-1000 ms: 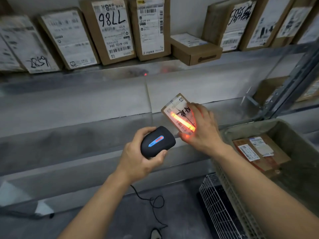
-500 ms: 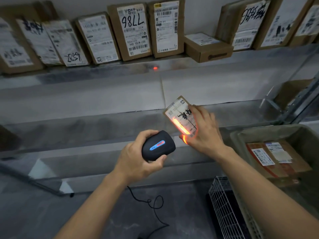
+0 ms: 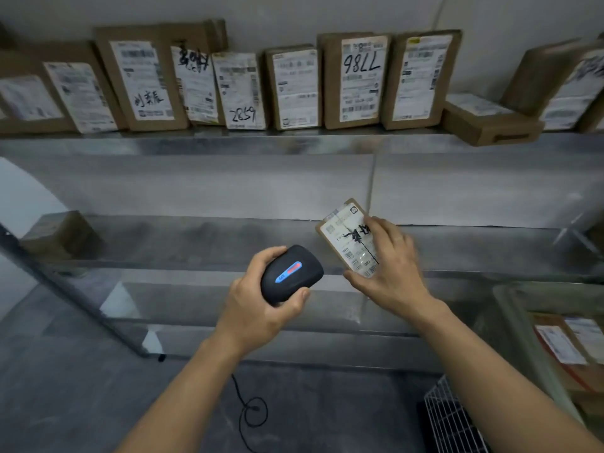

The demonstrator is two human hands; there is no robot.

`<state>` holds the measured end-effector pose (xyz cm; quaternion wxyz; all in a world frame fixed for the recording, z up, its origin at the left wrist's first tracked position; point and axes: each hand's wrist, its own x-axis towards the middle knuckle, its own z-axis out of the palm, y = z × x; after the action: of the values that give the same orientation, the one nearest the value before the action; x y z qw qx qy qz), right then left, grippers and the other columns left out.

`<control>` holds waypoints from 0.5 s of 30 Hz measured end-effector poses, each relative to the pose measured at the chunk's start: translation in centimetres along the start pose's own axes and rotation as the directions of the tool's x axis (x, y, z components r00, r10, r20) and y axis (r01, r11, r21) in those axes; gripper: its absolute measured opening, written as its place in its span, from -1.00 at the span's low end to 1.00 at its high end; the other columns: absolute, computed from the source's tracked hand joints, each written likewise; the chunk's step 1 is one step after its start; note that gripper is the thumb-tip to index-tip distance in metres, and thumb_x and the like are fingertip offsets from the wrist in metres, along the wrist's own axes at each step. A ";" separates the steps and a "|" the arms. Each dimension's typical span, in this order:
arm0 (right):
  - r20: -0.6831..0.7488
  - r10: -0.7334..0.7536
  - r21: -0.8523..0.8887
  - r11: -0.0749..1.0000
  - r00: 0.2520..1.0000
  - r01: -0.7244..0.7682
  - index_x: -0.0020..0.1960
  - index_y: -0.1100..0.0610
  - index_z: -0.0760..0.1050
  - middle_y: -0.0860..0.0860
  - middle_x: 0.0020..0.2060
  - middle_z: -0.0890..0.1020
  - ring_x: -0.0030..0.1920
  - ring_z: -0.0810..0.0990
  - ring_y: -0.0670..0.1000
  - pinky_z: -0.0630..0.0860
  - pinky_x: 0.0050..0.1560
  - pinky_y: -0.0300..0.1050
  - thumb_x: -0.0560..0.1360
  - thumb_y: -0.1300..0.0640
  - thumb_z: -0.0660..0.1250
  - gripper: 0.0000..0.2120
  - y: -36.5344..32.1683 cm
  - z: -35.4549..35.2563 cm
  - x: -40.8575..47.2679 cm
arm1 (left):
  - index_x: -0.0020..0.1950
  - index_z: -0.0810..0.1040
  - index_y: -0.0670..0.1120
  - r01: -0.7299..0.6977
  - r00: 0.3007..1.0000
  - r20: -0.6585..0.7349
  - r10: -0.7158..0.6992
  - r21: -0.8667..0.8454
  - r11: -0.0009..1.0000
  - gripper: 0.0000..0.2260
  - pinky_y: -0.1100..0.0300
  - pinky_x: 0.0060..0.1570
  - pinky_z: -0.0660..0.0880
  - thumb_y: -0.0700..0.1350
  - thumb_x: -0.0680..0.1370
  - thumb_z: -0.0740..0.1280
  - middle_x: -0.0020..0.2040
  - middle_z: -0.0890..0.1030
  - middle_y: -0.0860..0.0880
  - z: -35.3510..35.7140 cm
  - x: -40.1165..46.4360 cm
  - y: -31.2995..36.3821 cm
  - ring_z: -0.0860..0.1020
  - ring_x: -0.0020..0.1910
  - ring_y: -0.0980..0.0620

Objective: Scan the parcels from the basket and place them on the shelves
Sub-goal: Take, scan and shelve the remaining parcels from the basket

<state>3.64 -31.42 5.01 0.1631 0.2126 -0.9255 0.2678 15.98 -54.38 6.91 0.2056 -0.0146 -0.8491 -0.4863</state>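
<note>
My right hand (image 3: 390, 266) grips a small brown parcel (image 3: 346, 235) with a white label and black handwriting, held tilted in front of the middle shelf (image 3: 196, 237). My left hand (image 3: 261, 305) holds a black handheld scanner (image 3: 291, 273) with a blue and red strip, its nose pointing at the parcel from the left. No scan light shows on the label. The grey basket (image 3: 510, 308) sits at the lower right with another labelled parcel (image 3: 568, 344) inside.
The upper shelf (image 3: 228, 142) carries a row of labelled brown parcels standing against the wall, and one small box (image 3: 487, 122) lying flat at the right. A brown box (image 3: 62, 237) sits at the middle shelf's left end. A white wire rack (image 3: 451, 420) and the scanner's cable (image 3: 248, 410) lie on the floor.
The orange scan light on the parcel's label has gone out. The view has swung left, so the basket sits further right. Both hands keep their grips.
</note>
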 end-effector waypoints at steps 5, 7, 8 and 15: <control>0.025 -0.053 0.086 0.995 0.998 0.050 0.60 0.01 0.16 0.01 0.51 0.27 0.35 0.29 0.12 0.29 0.39 0.07 0.33 -0.20 0.48 -0.05 -6.2 4.4 1.7 | 0.28 0.46 0.22 0.084 0.986 -0.140 -0.089 -0.037 0.996 -0.44 0.46 -0.10 0.50 0.22 0.31 0.50 0.06 0.63 0.39 -5.9 -1.0 -3.3 0.65 -0.02 0.25; 0.047 -0.076 0.120 0.990 0.996 0.070 0.61 -0.01 0.14 -0.01 0.51 0.26 0.35 0.29 0.10 0.27 0.39 0.05 0.34 -0.19 0.51 -0.03 -8.9 6.4 2.5 | 0.27 0.46 0.26 0.115 0.974 -0.194 -0.119 -0.034 0.993 -0.45 0.45 -0.08 0.51 0.24 0.30 0.49 0.06 0.63 0.39 -8.4 -1.7 -4.8 0.65 0.00 0.25; 0.060 -0.088 0.136 0.988 0.994 0.079 0.61 -0.01 0.14 -0.01 0.50 0.26 0.35 0.29 0.09 0.26 0.38 0.02 0.34 -0.17 0.53 -0.03 -10.2 7.5 2.9 | 0.26 0.46 0.27 0.130 0.967 -0.219 -0.133 -0.028 0.991 -0.45 0.44 -0.07 0.51 0.24 0.30 0.48 0.06 0.63 0.39 -9.6 -2.0 -5.6 0.65 0.00 0.26; 0.084 -0.160 0.224 0.965 0.983 0.138 0.60 0.04 0.17 0.00 0.51 0.28 0.36 0.30 0.08 0.27 0.42 0.02 0.33 -0.15 0.57 -0.02 -19.3 14.2 4.7 | 0.25 0.48 0.27 0.212 0.917 -0.338 -0.211 -0.036 0.977 -0.48 0.35 0.02 0.54 0.25 0.31 0.48 0.11 0.63 0.37 -17.3 -4.0 -10.9 0.65 0.07 0.24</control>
<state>6.17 -55.68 3.77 0.1113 0.3117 -0.8790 0.3433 22.97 -73.81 4.19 0.2953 0.1616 -0.7977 -0.5004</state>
